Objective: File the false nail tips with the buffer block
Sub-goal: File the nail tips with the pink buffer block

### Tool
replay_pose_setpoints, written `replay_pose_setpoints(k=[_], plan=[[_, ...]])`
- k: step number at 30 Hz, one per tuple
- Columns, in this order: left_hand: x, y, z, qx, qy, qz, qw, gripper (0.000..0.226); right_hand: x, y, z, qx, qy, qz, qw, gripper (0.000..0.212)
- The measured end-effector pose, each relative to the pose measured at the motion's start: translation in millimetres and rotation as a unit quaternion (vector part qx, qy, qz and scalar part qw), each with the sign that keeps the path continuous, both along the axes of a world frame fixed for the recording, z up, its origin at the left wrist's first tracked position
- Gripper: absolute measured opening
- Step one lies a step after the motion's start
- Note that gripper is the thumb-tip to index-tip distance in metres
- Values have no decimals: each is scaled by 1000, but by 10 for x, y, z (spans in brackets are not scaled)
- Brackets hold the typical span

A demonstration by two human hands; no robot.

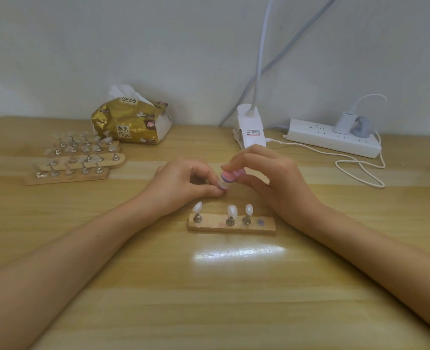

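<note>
My right hand [267, 178] grips a small pink buffer block [230, 175] and presses its end against a pale false nail tip [221, 185]. My left hand [183, 183] pinches that tip on its stand between thumb and fingers; the stand itself is mostly hidden. Just in front of both hands lies a short wooden holder strip [209, 226] carrying three upright nail tips [232, 210] on metal stands, with one bare magnet spot at its right end.
Three more wooden strips [77, 160] with several nail tips lie at the back left. A gold tissue pack [130, 122] stands behind them. A white lamp clamp [249, 127], a power strip [332, 137] and a looping white cable [360, 168] sit at the back right.
</note>
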State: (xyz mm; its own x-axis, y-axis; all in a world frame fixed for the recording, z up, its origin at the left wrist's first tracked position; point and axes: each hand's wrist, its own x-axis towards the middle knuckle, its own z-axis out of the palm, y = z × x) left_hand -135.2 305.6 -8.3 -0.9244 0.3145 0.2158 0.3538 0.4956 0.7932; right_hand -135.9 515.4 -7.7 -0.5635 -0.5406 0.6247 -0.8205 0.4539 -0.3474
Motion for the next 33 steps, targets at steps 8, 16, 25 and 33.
replay_pose_setpoints(k=[8,16,25,33], plan=[[8,2,13,-7,-1,0,1000,21,3,-3,-20,7,30,28,999,10],[20,7,22,-7,1,5,1000,22,-4,-19,-35,24,48,22,998,8],[20,13,32,-10,-6,15,1000,18,-20,-24,-52,30,60,-45,997,8],[9,12,25,-16,-3,6,1000,17,-70,-13,-44,16,62,-53,997,9]])
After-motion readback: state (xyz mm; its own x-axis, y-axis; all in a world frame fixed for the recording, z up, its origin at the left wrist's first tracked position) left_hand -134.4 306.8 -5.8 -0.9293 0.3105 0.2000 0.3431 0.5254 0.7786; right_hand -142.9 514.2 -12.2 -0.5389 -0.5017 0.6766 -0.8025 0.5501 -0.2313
